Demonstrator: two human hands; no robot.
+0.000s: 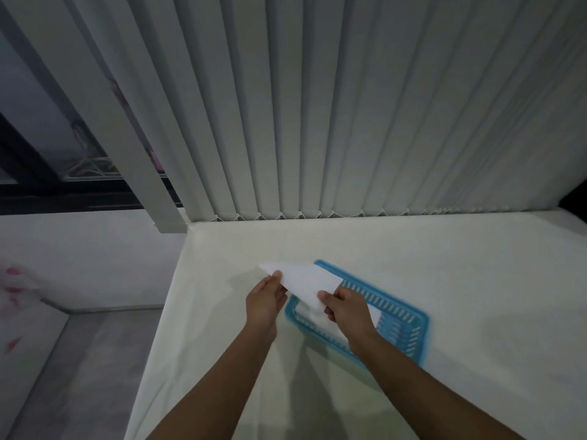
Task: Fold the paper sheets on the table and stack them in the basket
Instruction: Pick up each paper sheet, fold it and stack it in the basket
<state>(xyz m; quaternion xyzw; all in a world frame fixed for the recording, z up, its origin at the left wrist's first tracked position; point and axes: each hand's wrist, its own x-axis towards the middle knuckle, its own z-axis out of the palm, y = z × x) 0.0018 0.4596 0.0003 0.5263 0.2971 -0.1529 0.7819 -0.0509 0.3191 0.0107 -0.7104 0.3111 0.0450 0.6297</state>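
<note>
A white paper sheet (301, 279), folded, hangs in the air above the left end of a blue slotted basket (403, 308) on the cream table (460, 268). My left hand (265, 301) pinches the sheet's left edge, thumb on top. My right hand (344, 308) pinches its near right corner over the basket. White folded paper (306, 311) lies inside the basket, mostly hidden by my right hand and forearm.
Vertical blinds (349, 122) hang along the table's far edge. The table's left edge drops to a grey floor (79, 360). A dark window (47, 147) sits at the far left. Bare tabletop spreads to the right of the basket.
</note>
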